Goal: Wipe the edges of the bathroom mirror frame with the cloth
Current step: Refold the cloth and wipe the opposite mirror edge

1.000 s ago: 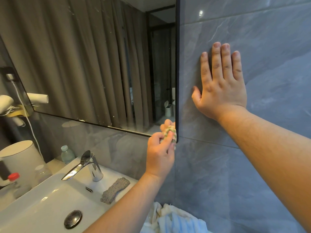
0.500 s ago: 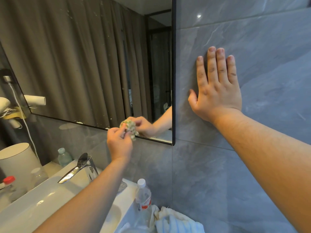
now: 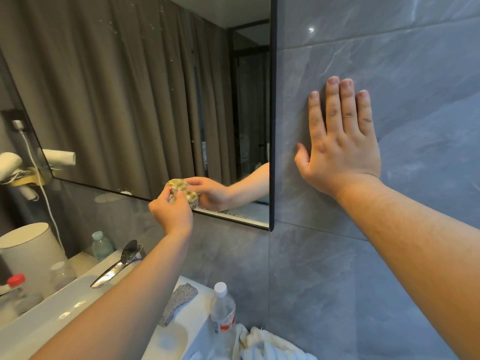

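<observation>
The mirror has a thin black frame [image 3: 272, 126] running down its right side and along its slanting bottom edge. My left hand [image 3: 171, 213] pinches a small green and white patterned cloth [image 3: 191, 196] against the bottom edge of the frame, about midway along it. The hand and cloth are reflected in the glass just above. My right hand [image 3: 340, 149] lies flat with straight fingers on the grey wall tile [image 3: 402, 74] to the right of the mirror.
Below are a white basin [image 3: 52, 315] with a chrome tap [image 3: 117, 266], a grey sponge [image 3: 179, 300], a clear water bottle [image 3: 223, 310] and towels [image 3: 262, 344]. At left stand a white bin [image 3: 28, 250], small bottles and a hairdryer [image 3: 10, 162] on the wall.
My left hand has slid the cloth leftward along the bottom edge from the mirror's lower right corner, then stayed near the middle. My right hand stays on the tile.
</observation>
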Motion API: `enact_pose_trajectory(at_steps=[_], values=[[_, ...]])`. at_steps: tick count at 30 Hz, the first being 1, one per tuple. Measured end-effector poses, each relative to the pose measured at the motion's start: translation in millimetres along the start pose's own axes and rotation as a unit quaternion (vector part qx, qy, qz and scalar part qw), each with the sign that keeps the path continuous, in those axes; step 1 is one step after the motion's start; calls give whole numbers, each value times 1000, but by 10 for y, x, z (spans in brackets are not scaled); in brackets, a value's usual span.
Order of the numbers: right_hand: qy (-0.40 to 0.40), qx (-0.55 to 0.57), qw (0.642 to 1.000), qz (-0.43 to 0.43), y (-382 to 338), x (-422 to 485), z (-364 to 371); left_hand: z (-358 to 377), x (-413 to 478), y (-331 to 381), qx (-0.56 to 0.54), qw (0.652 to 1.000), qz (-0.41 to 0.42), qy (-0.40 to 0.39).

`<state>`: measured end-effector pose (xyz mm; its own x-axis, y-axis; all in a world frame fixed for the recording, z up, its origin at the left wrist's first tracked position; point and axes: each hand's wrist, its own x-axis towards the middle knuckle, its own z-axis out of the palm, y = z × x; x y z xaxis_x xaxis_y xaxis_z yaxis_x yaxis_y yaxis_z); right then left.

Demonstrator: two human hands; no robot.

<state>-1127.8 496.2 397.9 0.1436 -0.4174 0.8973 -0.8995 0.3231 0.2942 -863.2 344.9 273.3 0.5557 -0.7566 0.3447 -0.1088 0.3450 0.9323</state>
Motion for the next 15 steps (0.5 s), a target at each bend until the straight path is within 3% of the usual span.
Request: enact_pose_trajectory(at_steps=[10, 15], values=[[3, -3, 1000, 0, 0, 0, 9, 78, -885, 98, 45, 973, 196, -109], [3, 4, 1000, 1, 1, 2, 11, 11, -999, -97, 139, 901, 377, -161]])
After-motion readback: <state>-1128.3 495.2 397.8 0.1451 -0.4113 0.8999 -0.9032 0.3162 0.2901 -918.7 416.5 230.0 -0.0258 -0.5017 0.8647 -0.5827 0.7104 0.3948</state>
